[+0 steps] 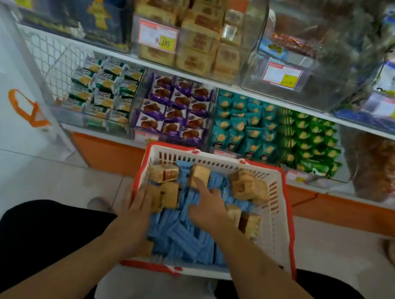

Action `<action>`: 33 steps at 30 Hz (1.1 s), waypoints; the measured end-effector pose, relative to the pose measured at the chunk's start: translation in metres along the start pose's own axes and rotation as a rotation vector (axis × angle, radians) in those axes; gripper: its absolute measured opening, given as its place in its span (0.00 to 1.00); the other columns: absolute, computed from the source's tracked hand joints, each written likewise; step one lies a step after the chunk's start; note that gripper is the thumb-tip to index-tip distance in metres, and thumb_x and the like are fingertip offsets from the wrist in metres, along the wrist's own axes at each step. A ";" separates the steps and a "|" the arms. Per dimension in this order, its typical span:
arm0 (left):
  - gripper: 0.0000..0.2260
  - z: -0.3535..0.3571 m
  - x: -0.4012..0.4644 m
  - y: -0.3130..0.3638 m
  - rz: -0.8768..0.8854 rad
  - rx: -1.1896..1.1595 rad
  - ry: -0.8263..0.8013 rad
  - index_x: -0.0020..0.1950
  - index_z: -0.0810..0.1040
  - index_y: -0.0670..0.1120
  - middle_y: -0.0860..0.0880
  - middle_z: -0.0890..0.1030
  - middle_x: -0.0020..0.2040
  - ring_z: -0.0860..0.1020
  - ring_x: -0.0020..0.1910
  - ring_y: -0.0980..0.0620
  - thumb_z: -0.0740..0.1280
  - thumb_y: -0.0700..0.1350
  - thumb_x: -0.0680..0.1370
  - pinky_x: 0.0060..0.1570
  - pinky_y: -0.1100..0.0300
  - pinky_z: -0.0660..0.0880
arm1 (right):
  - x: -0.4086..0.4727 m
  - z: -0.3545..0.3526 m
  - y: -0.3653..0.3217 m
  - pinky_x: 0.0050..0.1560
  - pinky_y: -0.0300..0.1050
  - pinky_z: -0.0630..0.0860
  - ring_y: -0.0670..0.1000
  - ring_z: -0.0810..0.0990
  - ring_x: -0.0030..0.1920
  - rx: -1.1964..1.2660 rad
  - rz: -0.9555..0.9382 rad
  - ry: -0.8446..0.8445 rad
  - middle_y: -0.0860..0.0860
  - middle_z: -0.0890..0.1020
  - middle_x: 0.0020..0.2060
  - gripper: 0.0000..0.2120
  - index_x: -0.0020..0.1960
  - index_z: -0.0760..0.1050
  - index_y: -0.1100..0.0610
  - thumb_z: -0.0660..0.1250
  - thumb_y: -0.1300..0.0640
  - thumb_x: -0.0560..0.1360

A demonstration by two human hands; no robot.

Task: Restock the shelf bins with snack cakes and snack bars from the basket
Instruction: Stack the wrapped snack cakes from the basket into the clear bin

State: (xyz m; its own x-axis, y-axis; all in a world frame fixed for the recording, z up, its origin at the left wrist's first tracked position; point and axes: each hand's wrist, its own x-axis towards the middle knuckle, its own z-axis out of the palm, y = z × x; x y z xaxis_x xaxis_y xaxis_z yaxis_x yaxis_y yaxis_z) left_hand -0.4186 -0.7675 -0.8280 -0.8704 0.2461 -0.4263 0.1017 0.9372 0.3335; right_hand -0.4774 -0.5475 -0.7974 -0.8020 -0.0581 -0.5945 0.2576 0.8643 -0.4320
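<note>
A white basket with a red rim (282, 214) sits on the floor between my knees. It holds several blue snack bars (182, 240) and several tan wrapped snack cakes (247, 188). My left hand (141, 202) lies against a stack of tan cakes (167, 195) at the basket's left side, fingers fairly straight. My right hand (205, 205) reaches into the middle, index finger stretched onto a tan cake (199, 173), the other fingers curled over the blue bars. On the upper shelf, a clear bin (181, 51) holds the same tan cakes.
The lower shelf has bins of green-white packs (104, 90), purple packs (174, 107), teal packs (244, 125) and green packs (309, 141). An orange shelf base (108, 153) runs behind the basket. White tiled floor lies to the left, with an orange-handled bag (24, 106).
</note>
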 end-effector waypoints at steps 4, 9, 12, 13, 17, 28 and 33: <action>0.63 0.021 0.013 -0.011 0.041 0.173 -0.044 0.85 0.42 0.43 0.35 0.44 0.84 0.37 0.81 0.30 0.74 0.65 0.63 0.75 0.34 0.31 | 0.038 0.005 -0.009 0.48 0.53 0.83 0.70 0.64 0.74 0.020 0.071 -0.034 0.57 0.51 0.80 0.40 0.81 0.49 0.33 0.67 0.53 0.78; 0.55 0.012 0.013 0.001 0.054 0.205 -0.076 0.82 0.31 0.53 0.44 0.32 0.83 0.28 0.79 0.36 0.66 0.63 0.69 0.71 0.31 0.25 | 0.047 0.011 -0.007 0.36 0.47 0.79 0.68 0.70 0.66 0.031 0.065 0.003 0.58 0.57 0.74 0.33 0.77 0.59 0.37 0.67 0.52 0.77; 0.55 0.008 0.013 0.010 -0.077 0.038 -0.101 0.80 0.31 0.63 0.46 0.34 0.83 0.28 0.79 0.36 0.66 0.60 0.64 0.75 0.31 0.32 | 0.030 0.000 0.000 0.33 0.46 0.80 0.59 0.78 0.45 0.181 -0.040 0.085 0.55 0.67 0.62 0.23 0.66 0.66 0.35 0.66 0.55 0.77; 0.53 0.004 0.010 0.015 -0.106 -0.012 -0.096 0.81 0.34 0.65 0.47 0.34 0.83 0.28 0.79 0.36 0.67 0.58 0.65 0.76 0.31 0.34 | 0.022 -0.006 0.002 0.30 0.43 0.77 0.56 0.77 0.39 0.270 -0.072 0.080 0.54 0.70 0.58 0.21 0.63 0.68 0.36 0.66 0.57 0.78; 0.41 -0.027 -0.008 0.038 -0.194 -0.129 0.017 0.81 0.50 0.64 0.51 0.38 0.82 0.34 0.81 0.39 0.67 0.46 0.74 0.77 0.34 0.37 | -0.028 -0.035 0.014 0.41 0.50 0.76 0.55 0.77 0.42 0.749 -0.119 -0.091 0.56 0.79 0.49 0.19 0.64 0.75 0.40 0.71 0.60 0.79; 0.13 -0.127 -0.037 0.119 -0.071 -1.404 -0.178 0.67 0.80 0.43 0.38 0.84 0.60 0.83 0.60 0.36 0.68 0.41 0.82 0.65 0.38 0.77 | -0.122 -0.067 0.059 0.56 0.58 0.70 0.63 0.74 0.56 1.571 -0.597 -0.678 0.68 0.70 0.64 0.27 0.74 0.65 0.50 0.65 0.67 0.79; 0.15 -0.136 -0.050 0.151 -0.063 -1.255 -0.026 0.64 0.80 0.45 0.43 0.86 0.56 0.85 0.57 0.43 0.74 0.40 0.78 0.60 0.43 0.81 | -0.125 -0.071 0.069 0.59 0.61 0.71 0.65 0.77 0.56 1.567 -0.555 -0.536 0.72 0.73 0.65 0.33 0.80 0.64 0.48 0.71 0.57 0.78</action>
State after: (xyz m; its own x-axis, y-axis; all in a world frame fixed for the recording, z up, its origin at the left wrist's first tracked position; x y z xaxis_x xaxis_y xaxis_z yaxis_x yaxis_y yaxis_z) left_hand -0.4249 -0.6722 -0.6421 -0.8457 0.2276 -0.4827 -0.4800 0.0708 0.8744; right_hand -0.3981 -0.4446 -0.7050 -0.7997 -0.5783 -0.1612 0.5299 -0.5536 -0.6424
